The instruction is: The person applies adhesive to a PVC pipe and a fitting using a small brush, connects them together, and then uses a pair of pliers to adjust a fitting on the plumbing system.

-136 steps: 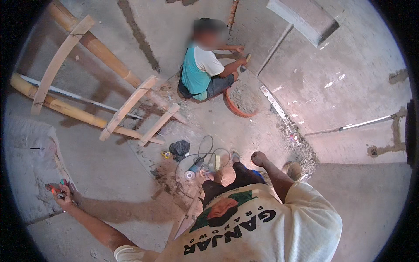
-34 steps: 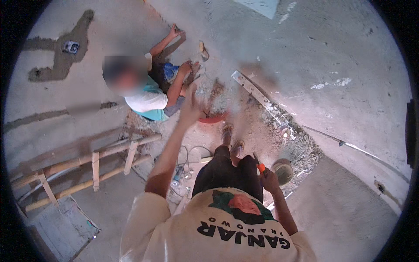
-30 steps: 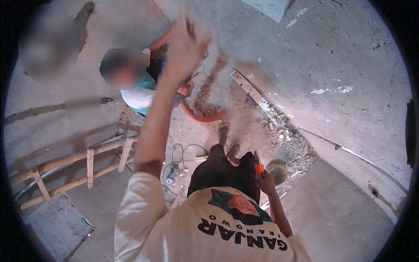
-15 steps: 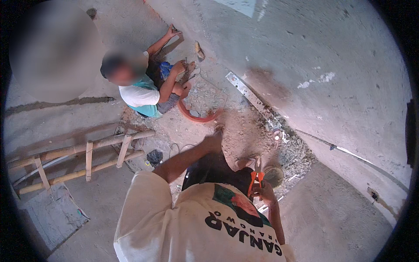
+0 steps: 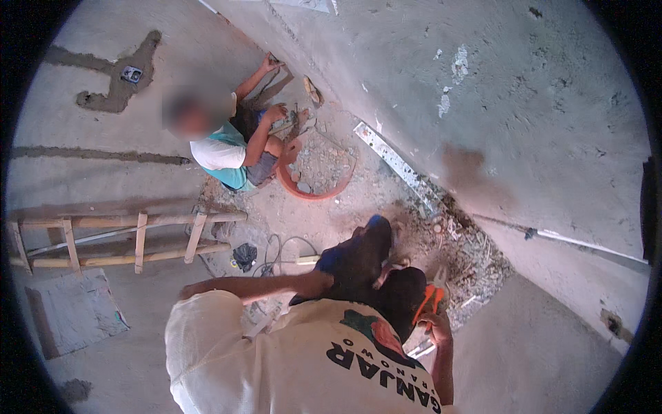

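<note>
My right hand (image 5: 436,330) is low beside my right knee, closed around orange-handled pliers (image 5: 430,298) whose jaws point up toward the rubble. My left arm reaches across my body, and my left hand (image 5: 315,281) rests against my dark trousers (image 5: 372,269) at the thigh. Its fingers are hidden against the cloth, so I cannot see whether it holds anything. I am crouched on a concrete floor in a white printed shirt.
Another person (image 5: 227,148) crouches ahead by an orange basin (image 5: 289,188) of rubble. A bamboo ladder (image 5: 124,238) and a grey board (image 5: 72,310) lie at left. Cables (image 5: 276,250) and a black lump (image 5: 244,256) lie before me. Debris (image 5: 465,255) and a metal strip (image 5: 393,160) line the plastered wall (image 5: 524,124).
My left arm, raised high a second ago, has dropped to my thigh. My right hand keeps the pliers by my knee. The view has tilted slightly.
</note>
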A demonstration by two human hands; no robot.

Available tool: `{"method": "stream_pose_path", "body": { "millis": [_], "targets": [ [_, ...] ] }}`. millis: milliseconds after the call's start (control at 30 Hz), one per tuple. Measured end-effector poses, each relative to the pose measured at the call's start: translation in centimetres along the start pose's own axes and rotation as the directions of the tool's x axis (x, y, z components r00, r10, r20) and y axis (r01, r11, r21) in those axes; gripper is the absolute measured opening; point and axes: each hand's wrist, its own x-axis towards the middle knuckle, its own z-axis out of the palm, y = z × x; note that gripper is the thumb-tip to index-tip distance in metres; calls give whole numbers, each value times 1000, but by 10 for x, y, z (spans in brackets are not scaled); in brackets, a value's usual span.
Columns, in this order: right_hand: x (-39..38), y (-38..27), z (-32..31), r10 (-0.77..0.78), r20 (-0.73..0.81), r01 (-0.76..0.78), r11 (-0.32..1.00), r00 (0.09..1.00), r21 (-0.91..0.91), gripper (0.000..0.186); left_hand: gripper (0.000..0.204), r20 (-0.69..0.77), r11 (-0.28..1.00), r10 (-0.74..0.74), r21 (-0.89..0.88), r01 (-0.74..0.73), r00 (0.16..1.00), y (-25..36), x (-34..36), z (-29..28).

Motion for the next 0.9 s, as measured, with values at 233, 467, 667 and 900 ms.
{"method": "stream_pose_path", "body": {
  "millis": [233,467,667,900],
  "targets": [
    [107,-13,-87,-178,-124,173,984,976,-50,48,23,51,942,332,31,-334,942,-6,167,-4],
    [237,18,-168,-484,-64,484,875,873,-19,55,22,652,132,456,623,-771,606,-104,435,56],
    [285,66,-183,-581,-202,597,802,788,26,67,21,-17,657,730,290,-696,683,-85,560,57],
    [248,52,-170,-659,-378,693,719,650,-63,41,31,8,880,466,98,-464,885,24,484,-13]
  ]
}}
